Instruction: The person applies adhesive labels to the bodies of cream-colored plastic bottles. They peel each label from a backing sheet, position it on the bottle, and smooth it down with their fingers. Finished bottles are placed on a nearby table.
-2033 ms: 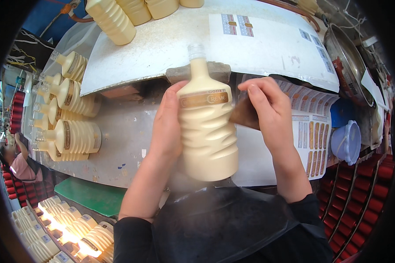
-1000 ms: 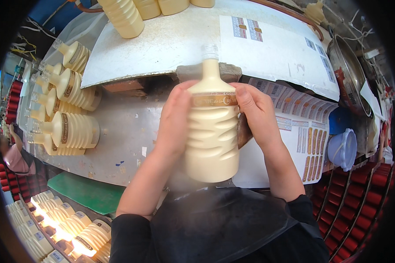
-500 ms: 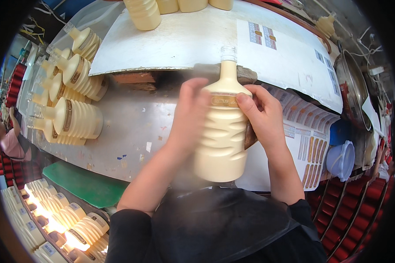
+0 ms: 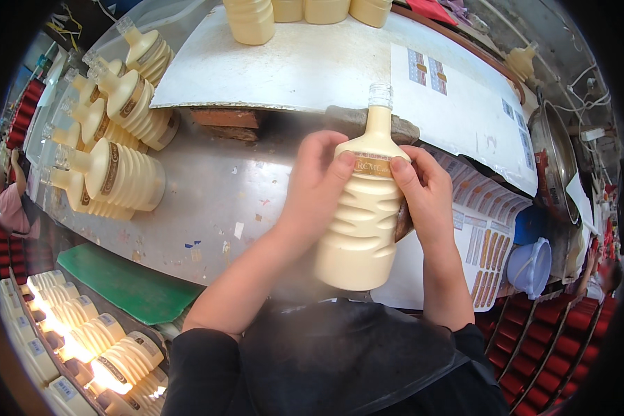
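A cream-coloured bottle (image 4: 357, 236) with a clear threaded neck and a rippled body stands tilted slightly in front of me. Around its shoulder runs a gold label (image 4: 372, 167). My left hand (image 4: 317, 182) grips the bottle's left shoulder, its thumb pressed on the label's left end. My right hand (image 4: 426, 191) is closed on the other side, with its thumb on the label's right end. Fingers of both hands are partly hidden behind the bottle. Beside my right forearm lies a sheet of gold and striped labels (image 4: 489, 239), partly peeled up or curved.
Several similar bottles (image 4: 132, 173) lie piled at the left of the metal table (image 4: 208, 180). More bottles (image 4: 249, 21) stand on the raised white board (image 4: 291, 69). A brick (image 4: 225, 118) supports the board. A pale blue bucket (image 4: 530, 267) is at right; crated bottles (image 4: 128, 360) sit lower left.
My left hand, blurred and partly off the label before, now rests its thumb on the label's left end. The bottle has shifted slightly right and tilted a little.
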`<state>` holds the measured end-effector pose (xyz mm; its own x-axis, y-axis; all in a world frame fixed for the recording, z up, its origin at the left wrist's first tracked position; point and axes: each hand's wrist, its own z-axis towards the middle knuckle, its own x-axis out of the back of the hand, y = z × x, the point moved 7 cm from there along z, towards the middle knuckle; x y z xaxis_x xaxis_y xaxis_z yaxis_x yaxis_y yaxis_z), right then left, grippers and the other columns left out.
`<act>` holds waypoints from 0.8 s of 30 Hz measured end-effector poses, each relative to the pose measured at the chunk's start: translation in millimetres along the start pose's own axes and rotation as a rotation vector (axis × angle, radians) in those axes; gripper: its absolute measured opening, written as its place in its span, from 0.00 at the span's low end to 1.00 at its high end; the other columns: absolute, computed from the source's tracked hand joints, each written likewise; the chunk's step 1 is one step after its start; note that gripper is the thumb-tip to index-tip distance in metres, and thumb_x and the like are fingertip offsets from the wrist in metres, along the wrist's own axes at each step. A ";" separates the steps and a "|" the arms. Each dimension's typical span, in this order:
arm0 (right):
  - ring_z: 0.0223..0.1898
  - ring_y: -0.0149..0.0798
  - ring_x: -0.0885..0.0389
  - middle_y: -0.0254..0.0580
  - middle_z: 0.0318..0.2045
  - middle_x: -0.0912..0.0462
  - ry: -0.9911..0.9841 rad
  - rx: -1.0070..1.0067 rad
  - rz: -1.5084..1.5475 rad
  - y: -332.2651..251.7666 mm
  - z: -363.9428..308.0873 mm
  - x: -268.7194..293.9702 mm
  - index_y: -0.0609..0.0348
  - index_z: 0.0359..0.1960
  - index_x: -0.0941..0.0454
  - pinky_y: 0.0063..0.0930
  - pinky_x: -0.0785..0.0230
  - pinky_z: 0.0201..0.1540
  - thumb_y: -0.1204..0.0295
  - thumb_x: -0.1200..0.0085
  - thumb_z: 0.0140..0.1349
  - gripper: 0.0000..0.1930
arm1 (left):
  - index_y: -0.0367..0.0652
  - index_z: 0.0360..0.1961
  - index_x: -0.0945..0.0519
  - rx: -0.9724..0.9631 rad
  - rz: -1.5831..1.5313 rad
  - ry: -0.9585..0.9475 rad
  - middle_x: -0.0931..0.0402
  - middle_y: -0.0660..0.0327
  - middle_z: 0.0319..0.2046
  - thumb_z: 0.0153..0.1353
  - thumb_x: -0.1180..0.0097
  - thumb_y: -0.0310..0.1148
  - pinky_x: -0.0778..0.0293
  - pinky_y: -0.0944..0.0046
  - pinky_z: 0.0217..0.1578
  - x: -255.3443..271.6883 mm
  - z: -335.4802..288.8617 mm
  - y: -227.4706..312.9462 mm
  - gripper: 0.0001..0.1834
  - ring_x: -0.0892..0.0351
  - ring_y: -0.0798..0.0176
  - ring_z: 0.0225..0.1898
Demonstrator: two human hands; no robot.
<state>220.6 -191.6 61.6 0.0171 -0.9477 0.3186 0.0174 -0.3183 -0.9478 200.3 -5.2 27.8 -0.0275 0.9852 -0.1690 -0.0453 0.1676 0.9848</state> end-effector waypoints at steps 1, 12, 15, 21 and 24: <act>0.27 0.22 0.35 0.26 0.24 0.28 0.002 -0.006 0.011 0.7 -0.3 -0.1 0.64 0.48 0.16 0.21 0.40 0.31 0.53 0.34 0.64 0.24 | 0.43 0.61 0.32 0.007 -0.005 -0.003 0.29 0.63 0.54 0.80 0.51 0.38 0.30 0.68 0.57 0.8 -0.4 -2.0 0.16 0.30 0.71 0.54; 0.29 0.21 0.33 0.26 0.25 0.26 0.014 0.003 -0.039 1.3 -2.4 4.5 0.65 0.54 0.19 0.20 0.37 0.33 0.56 0.35 0.67 0.25 | 0.44 0.73 0.39 0.270 -0.409 -0.012 0.30 0.56 0.63 0.78 0.51 0.40 0.29 0.63 0.62 -3.1 -17.8 -6.1 0.27 0.29 0.64 0.63; 0.33 0.20 0.29 0.27 0.29 0.22 0.047 -0.016 0.076 1.2 -6.4 10.1 0.66 0.58 0.22 0.19 0.34 0.37 0.60 0.37 0.71 0.23 | 0.42 0.78 0.48 0.180 -0.204 -0.167 0.32 0.52 0.67 0.74 0.45 0.41 0.31 0.58 0.66 -15.7 -29.9 5.3 0.39 0.32 0.59 0.69; 0.37 0.19 0.26 0.27 0.34 0.19 -0.109 -0.112 0.244 2.3 -7.4 4.5 0.65 0.58 0.21 0.16 0.33 0.41 0.66 0.39 0.72 0.19 | 0.28 0.77 0.53 0.068 0.204 -0.166 0.39 0.37 0.70 0.66 0.34 0.44 0.35 0.52 0.69 -18.0 -30.2 14.1 0.52 0.34 0.43 0.71; 0.34 0.18 0.29 0.24 0.32 0.21 -0.102 -0.095 0.175 0.8 -4.6 6.0 0.64 0.56 0.20 0.15 0.35 0.37 0.66 0.38 0.71 0.17 | 0.37 0.76 0.46 0.013 0.291 -0.109 0.29 0.49 0.64 0.70 0.40 0.43 0.29 0.60 0.64 -12.7 -27.2 23.2 0.42 0.26 0.58 0.64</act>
<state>216.1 -197.7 62.7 0.1130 -0.9831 0.1442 -0.0891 -0.1545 -0.9840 172.5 -14.8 51.8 0.0695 0.9897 0.1250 -0.0386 -0.1225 0.9917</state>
